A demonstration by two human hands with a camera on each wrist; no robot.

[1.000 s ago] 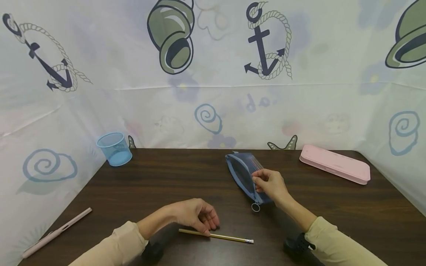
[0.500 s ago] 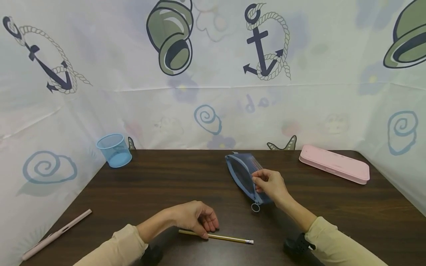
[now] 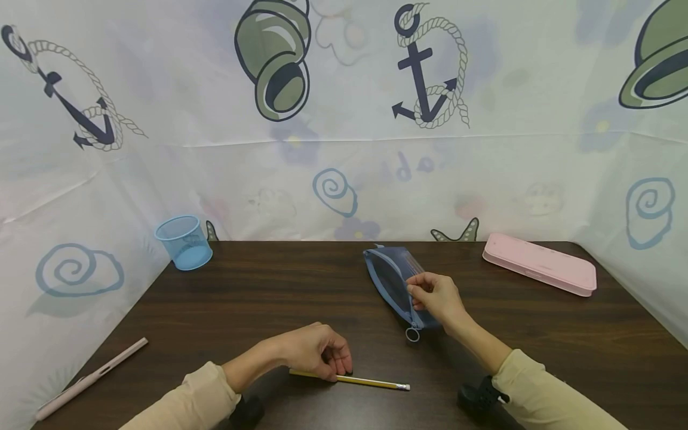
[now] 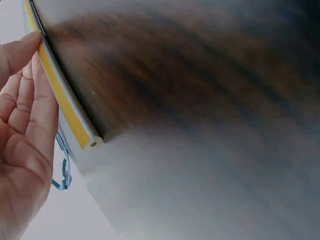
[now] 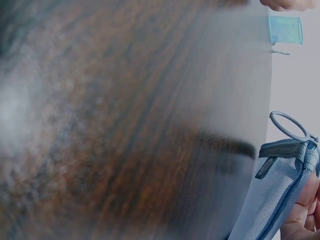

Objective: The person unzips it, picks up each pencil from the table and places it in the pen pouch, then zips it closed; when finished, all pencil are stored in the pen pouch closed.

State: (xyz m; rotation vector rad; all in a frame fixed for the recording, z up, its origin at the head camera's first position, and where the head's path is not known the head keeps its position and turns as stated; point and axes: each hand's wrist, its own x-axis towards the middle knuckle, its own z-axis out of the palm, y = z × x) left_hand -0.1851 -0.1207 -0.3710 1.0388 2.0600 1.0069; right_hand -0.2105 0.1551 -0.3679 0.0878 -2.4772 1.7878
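A yellow striped pencil (image 3: 371,382) with a white eraser lies at the front of the dark table. My left hand (image 3: 317,349) pinches it near its unsharpened end; in the left wrist view the thumb lies against the pencil (image 4: 70,105), with the fingers behind it. Further back, my right hand (image 3: 438,295) grips the edge of a blue mesh pencil pouch (image 3: 384,278) between thumb and fingers. The pouch's zipper is undone and its mouth gapes. A ring pull (image 5: 289,125) hangs from the zipper's near end. The right fingertips are partly hidden by the pouch in the right wrist view.
A blue mesh cup (image 3: 185,245) stands at the back left corner. The pink pencil case (image 3: 540,266) lies shut at the back right. At the left edge is a pale pink pen-like stick (image 3: 94,379). Printed cloth (image 3: 344,113) walls the table's back and sides.
The pencil has shifted slightly, its eraser end now a little higher in the head view, and the left thumb has edged left along it. The right hand and the pouch stay put.
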